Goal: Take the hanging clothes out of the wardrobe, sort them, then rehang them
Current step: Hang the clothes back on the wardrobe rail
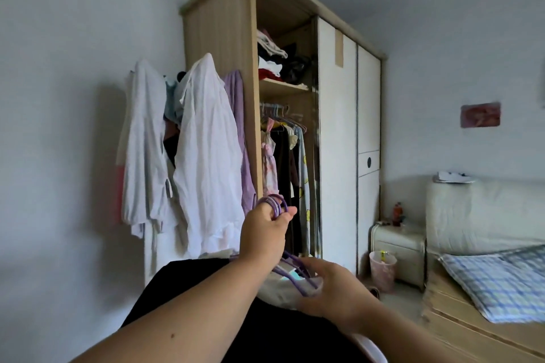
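White shirts (pixel 206 141) hang on a stand against the wall, just left of the wardrobe (pixel 218 23). Its open bay shows hanging clothes (pixel 283 150) packed on the rail under a shelf of folded things.

In front of that bay, the left hand (pixel 265 224) is raised with its fingers curled through the hooks of a bunch of purple hangers (pixel 275 205). Their shoulders slope down to the lower right and carry a pale garment (pixel 277 289), which sags over something black (pixel 206 280) below.

The right hand (pixel 333 283) is at those shoulders, but it is blurred and I cannot tell whether it grips them. A bed (pixel 486 289) lies at the far right.

The hangers look thin, light and stiff, and they are likely to tangle. The cloth is soft and could slide off. Holding the bunch by the gathered hooks and steadying the shoulders from beneath seems safest.
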{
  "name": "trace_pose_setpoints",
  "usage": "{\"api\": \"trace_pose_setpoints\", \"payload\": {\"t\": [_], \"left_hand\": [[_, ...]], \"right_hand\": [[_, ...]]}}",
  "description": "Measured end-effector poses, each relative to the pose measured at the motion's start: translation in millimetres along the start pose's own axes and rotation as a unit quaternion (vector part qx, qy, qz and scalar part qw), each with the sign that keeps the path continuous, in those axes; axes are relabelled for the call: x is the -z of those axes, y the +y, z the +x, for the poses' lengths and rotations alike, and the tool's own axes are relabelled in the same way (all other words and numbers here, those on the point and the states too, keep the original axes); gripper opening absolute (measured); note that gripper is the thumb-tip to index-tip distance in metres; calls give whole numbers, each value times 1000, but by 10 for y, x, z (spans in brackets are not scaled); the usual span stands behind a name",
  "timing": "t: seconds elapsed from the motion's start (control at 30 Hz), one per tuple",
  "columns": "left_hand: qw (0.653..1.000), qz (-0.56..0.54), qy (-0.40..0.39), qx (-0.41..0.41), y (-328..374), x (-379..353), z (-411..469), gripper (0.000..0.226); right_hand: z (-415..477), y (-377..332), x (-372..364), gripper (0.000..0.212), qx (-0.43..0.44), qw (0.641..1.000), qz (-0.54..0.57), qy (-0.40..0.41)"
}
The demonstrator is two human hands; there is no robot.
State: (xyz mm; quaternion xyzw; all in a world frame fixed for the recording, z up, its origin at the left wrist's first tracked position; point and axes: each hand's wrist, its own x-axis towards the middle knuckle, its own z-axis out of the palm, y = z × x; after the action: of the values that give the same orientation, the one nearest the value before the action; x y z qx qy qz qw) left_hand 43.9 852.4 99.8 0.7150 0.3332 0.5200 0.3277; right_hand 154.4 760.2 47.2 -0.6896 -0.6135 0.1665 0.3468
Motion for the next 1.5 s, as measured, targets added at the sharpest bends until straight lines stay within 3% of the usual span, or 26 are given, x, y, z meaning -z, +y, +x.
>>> {"api": "trace_pose_setpoints", "payload": {"t": [0.1, 0.2, 0.33, 0.47, 1.0, 1.23, 1.5], "left_hand": [[1000, -20, 2, 9, -228, -96, 387, 10], [999, -46, -10, 21, -437, -182, 799, 8], [994, -84, -46, 52, -640, -317, 1300, 9], [989, -100, -92, 66, -815, -576, 1807, 25], [944, -191, -268, -9, -1761, -1877, 3771, 23], [957, -167, -225, -71, -1855, -2165, 4375, 3], [977, -99, -156, -103, -2010, -2628, 5282, 16]], "right_hand": [[433, 94, -1, 52, -8, 1000, 2, 0], [886, 198, 28, 61, -30, 999, -12, 9], [1361, 258, 126, 52, -45, 997, -59, 35], [1799, 406, 271, 56, -83, 989, -99, 69], [3431, 1062, 462, 51, -247, 922, -157, 253], [4064, 1232, 643, 58, -237, 910, -188, 285], [5051, 1630, 1074, 58, -184, 929, -177, 266]]}}
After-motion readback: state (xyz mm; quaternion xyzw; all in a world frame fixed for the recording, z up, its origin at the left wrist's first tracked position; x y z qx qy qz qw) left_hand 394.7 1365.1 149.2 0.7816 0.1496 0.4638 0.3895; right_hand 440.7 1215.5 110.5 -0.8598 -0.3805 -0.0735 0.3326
